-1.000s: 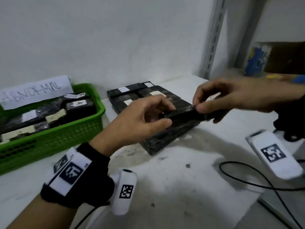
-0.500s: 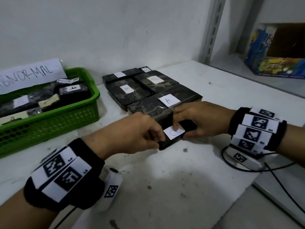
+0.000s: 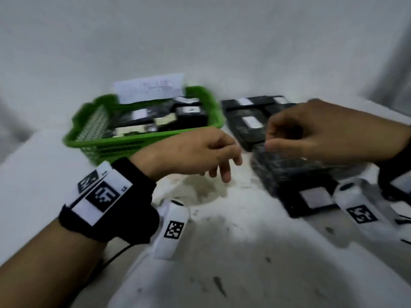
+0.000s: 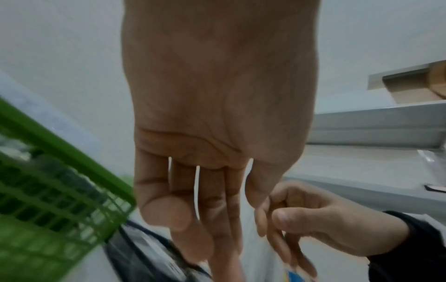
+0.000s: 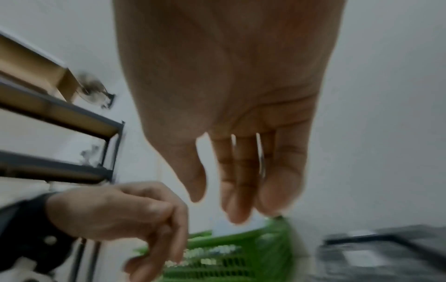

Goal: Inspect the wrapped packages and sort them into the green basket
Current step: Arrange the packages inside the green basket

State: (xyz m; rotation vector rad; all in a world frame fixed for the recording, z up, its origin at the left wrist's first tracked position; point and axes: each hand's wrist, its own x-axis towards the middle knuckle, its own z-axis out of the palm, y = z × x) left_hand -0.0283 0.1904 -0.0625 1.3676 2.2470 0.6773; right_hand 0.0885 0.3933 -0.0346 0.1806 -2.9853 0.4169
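Observation:
A black wrapped package (image 3: 287, 178) with a white label lies on the table at the front right, under my right wrist. More black labelled packages (image 3: 244, 130) lie behind it. The green basket (image 3: 142, 141) stands at the back left and holds several wrapped packages. My left hand (image 3: 222, 165) hovers between basket and package, fingers loosely curled around nothing; the left wrist view shows the left hand (image 4: 205, 219) bare. My right hand (image 3: 278, 138) floats above the packages, also holding nothing. In the right wrist view the right hand (image 5: 241, 200) has its fingers hanging nearly straight.
A white paper sign (image 3: 151, 87) leans on the basket's back rim against the wall. A black cable (image 3: 115, 254) runs off the table's front edge. A metal shelf (image 5: 60, 114) stands at the right. The head view is blurred.
Both hands have come off the labelled package, which now lies on the table. The head view has swung left, bringing the basket towards the middle.

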